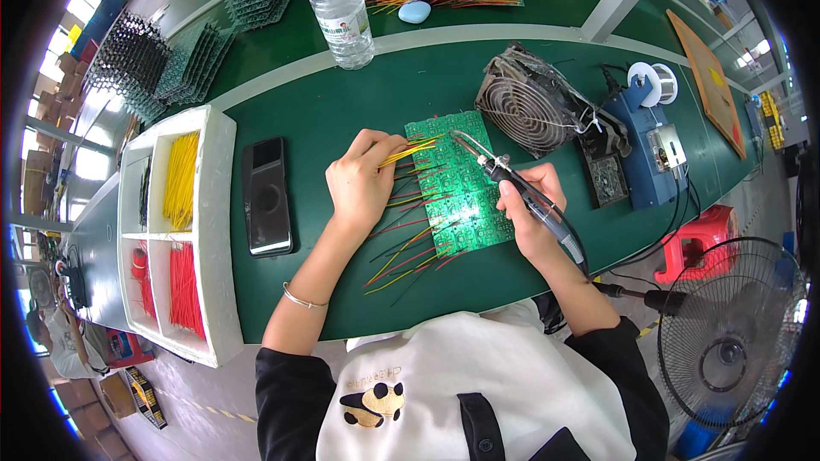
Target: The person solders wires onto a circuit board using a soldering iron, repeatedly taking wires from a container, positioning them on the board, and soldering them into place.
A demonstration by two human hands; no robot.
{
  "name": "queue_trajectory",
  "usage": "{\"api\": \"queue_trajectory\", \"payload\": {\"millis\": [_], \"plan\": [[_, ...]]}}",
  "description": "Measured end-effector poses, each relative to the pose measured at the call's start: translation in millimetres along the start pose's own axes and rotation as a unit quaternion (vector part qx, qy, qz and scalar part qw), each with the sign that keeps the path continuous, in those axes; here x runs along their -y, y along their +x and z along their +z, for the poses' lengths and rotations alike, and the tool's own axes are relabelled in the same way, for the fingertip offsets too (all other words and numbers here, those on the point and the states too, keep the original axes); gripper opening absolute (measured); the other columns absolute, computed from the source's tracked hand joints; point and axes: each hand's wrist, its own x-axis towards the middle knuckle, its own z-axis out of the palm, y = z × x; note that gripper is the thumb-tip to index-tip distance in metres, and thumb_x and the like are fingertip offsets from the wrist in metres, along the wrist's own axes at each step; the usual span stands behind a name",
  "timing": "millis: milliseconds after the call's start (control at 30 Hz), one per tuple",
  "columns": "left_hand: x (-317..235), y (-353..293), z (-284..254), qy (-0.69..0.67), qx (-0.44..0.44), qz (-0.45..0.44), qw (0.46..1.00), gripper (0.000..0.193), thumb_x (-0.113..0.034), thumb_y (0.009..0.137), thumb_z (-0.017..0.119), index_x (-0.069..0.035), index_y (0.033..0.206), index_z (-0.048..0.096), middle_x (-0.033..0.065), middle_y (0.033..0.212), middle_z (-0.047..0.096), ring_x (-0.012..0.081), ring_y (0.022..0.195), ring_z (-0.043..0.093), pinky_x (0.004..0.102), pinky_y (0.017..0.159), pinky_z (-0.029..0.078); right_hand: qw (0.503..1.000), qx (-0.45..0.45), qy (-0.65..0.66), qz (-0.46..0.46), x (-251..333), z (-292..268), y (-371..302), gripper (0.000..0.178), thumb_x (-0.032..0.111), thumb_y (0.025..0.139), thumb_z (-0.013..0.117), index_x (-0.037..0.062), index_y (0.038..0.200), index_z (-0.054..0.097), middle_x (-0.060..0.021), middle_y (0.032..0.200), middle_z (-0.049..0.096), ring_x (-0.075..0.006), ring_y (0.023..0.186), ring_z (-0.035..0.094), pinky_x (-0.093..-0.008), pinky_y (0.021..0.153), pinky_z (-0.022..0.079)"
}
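A green circuit board panel (470, 196) lies on the green bench in front of me, with red, black and yellow wires sticking out from its left side. My left hand (363, 175) pinches several yellow wires (401, 154) at the panel's upper left, their far ends over the board. In my right hand (534, 201) is a soldering iron (521, 186) with a thin metal feed tube fixed along it. Its tip points at the panel's top edge, close to the yellow wire ends; whether it touches them I cannot tell.
Left of me stand a black phone (267, 196) and a white foam box (220, 230) with yellow, red and black wires. A water bottle (346, 30), a dusty fan (534, 107), and a blue solder station (653, 149) with a solder spool (649, 84) stand farther back. A floor fan (726, 350) is at right.
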Motion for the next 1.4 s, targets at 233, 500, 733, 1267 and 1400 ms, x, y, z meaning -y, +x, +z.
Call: {"api": "queue_trajectory", "payload": {"millis": [233, 500, 733, 1267, 1400], "plan": [[1.3, 0.2, 1.1, 0.003, -0.003, 0.001, 1.0, 0.017, 0.002, 0.07, 0.062, -0.009, 0.082, 0.068, 0.0014, 0.08, 0.061, 0.0165, 0.058, 0.059, 0.0263, 0.052, 0.046, 1.0, 0.011, 0.0, 0.009, -2.5, 2.3, 1.7, 0.021, 0.012, 0.082, 0.062, 0.0012, 0.088, 0.044, -0.006, 0.065, 0.056, -0.005, 0.053, 0.049, -0.0182, 0.047, 0.038], [1.1, -0.9, 0.9, 0.031, -0.008, 0.021, 0.999, 0.017, 0.0, 0.069, 0.063, -0.011, 0.081, 0.067, -0.0002, 0.08, 0.06, 0.017, 0.056, 0.059, 0.0274, 0.051, 0.046, 1.0, 0.023, -0.002, 0.011, -4.5, 2.0, 1.9, 0.021, 0.012, 0.083, 0.061, 0.0011, 0.088, 0.044, -0.0065, 0.067, 0.057, -0.005, 0.053, 0.05, -0.0182, 0.047, 0.039], [1.4, -1.3, 0.9, 0.057, -0.016, 0.044, 0.997, 0.015, -0.003, 0.071, 0.064, -0.012, 0.082, 0.066, -0.001, 0.081, 0.059, 0.0175, 0.056, 0.059, 0.0285, 0.049, 0.046, 1.0, 0.023, -0.013, 0.007, -3.8, 2.1, 2.4, 0.02, 0.012, 0.083, 0.061, 0.0014, 0.087, 0.044, -0.0057, 0.064, 0.057, -0.0048, 0.053, 0.05, -0.0182, 0.046, 0.038], [1.8, 1.1, 1.9, 0.053, -0.019, 0.057, 0.997, 0.016, -0.001, 0.07, 0.063, -0.011, 0.082, 0.065, -0.0011, 0.082, 0.058, 0.0181, 0.057, 0.059, 0.0286, 0.049, 0.046, 1.0, 0.011, -0.015, 0.015, -0.4, 1.6, 1.5, 0.02, 0.011, 0.082, 0.063, -0.0008, 0.083, 0.047, -0.0063, 0.064, 0.06, -0.0061, 0.056, 0.054, -0.0204, 0.051, 0.042], [2.8, 1.0, 2.8, 0.052, -0.021, 0.056, 0.997, 0.016, -0.001, 0.07, 0.063, -0.011, 0.082, 0.066, -0.0012, 0.081, 0.058, 0.0179, 0.057, 0.06, 0.0286, 0.049, 0.046, 1.0, 0.018, -0.011, 0.015, -3.3, 3.2, 2.3, 0.02, 0.012, 0.082, 0.062, 0.0017, 0.087, 0.045, -0.0054, 0.065, 0.057, -0.0049, 0.053, 0.049, -0.0184, 0.047, 0.038]]}}
